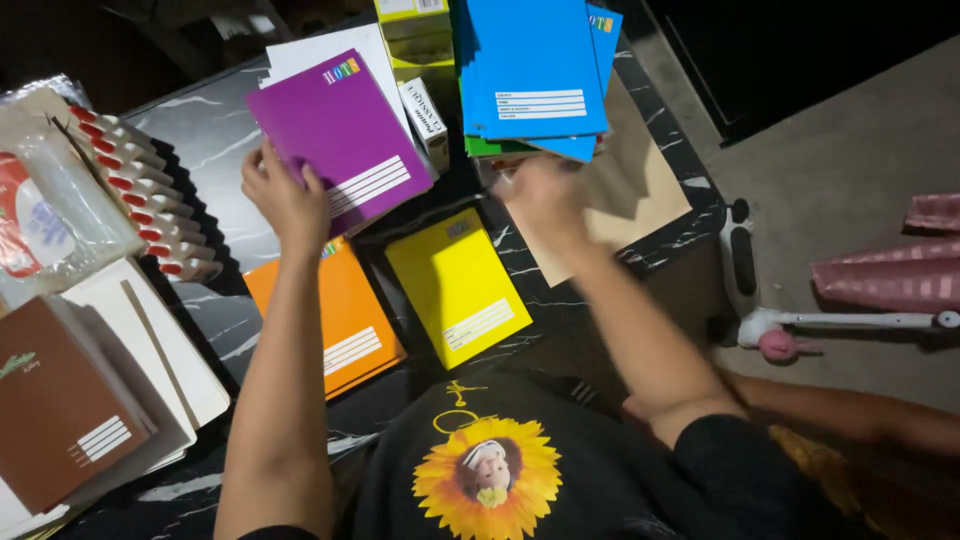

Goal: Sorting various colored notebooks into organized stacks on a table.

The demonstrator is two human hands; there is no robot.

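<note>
The purple notebook (340,135) is pinned at its lower-left edge by the left hand (285,195), fingers curled on the cover. Just below that hand lie the orange notebook (345,320) and, to its right, the yellow notebook (458,285), both laid out flat. The right hand (545,200) is blurred under the blue notebook stack (530,70); prob. closed on its lower edge, but the grip can't be told. Three colours are set out separately; blue is left stacked.
</note>
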